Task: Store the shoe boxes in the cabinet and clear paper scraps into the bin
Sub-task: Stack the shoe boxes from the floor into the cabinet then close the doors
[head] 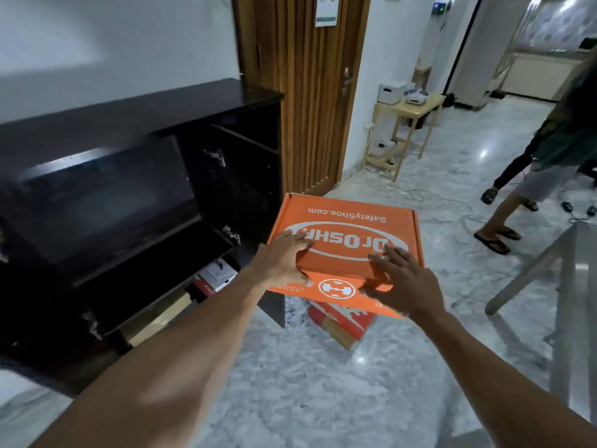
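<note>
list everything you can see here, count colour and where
orange shoe box: 1, orange with white print, held in mid air in front of the cabinet
red shoe box: 1, red and tan, on the floor under the orange one
cabinet: 1, dark, left, doors open
boxes in cabinet: at least 2, white and red, bottom shelf
wooden door: 1, brown, behind the cabinet
side table: 1, pale wood, far wall, white items on top
metal table: 1, grey, right edge
other people: legs in sandals, upper right, count unclear
floor: grey-white marble
left hand: on the orange box's near left corner
right hand: on its near right corner
</note>
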